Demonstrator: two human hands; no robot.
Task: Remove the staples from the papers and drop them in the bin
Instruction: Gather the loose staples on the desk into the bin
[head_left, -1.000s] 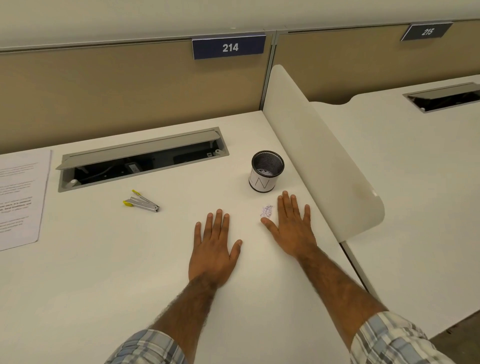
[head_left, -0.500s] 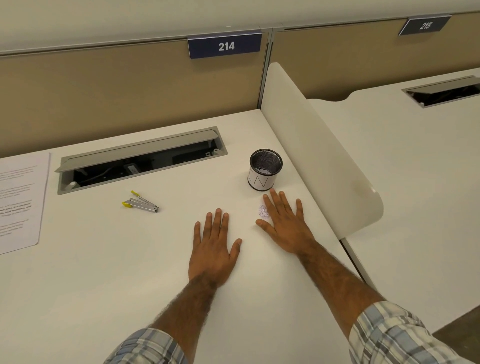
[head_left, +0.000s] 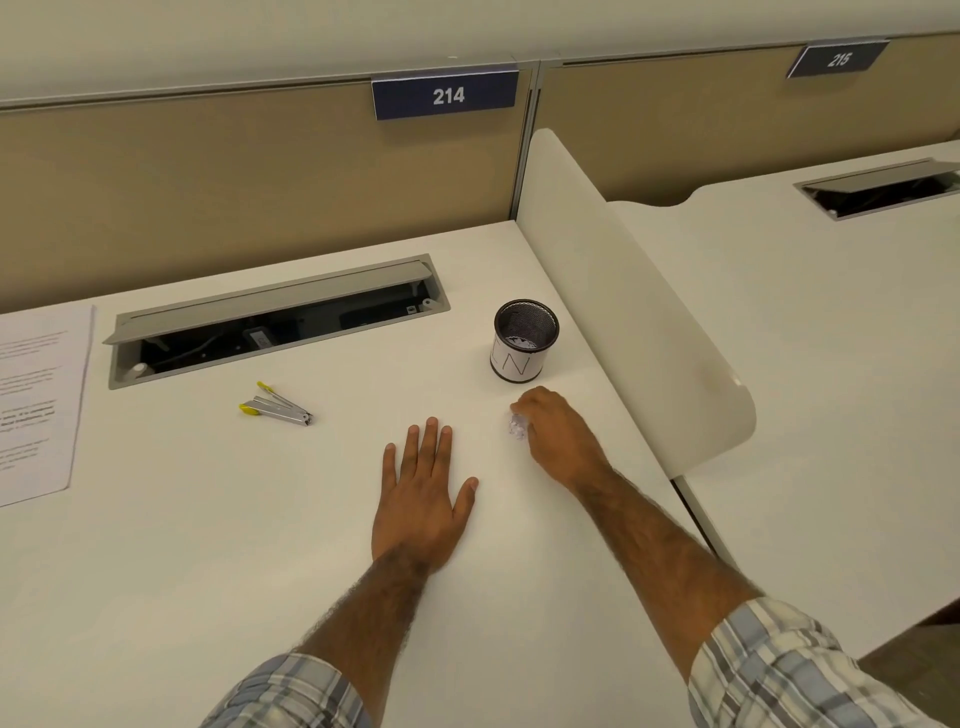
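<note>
A small black mesh bin (head_left: 524, 340) with a white paper label stands on the white desk, with white scraps inside. Just in front of it, my right hand (head_left: 558, 436) curls its fingers round a little pile of staples (head_left: 518, 427) on the desk top. My left hand (head_left: 422, 496) lies flat on the desk, fingers straight, holding nothing. A metal staple remover (head_left: 278, 408) with yellow tips lies to the left. Printed papers (head_left: 36, 400) lie at the desk's left edge.
An open grey cable tray (head_left: 270, 317) is sunk into the desk behind the staple remover. A white curved divider (head_left: 634, 322) rises right of the bin, with another desk beyond it. A tan partition with the sign 214 (head_left: 447, 96) closes the back.
My right hand slid left from flat on the desk and curled its fingers over the pile of staples. My left hand stayed flat in place.
</note>
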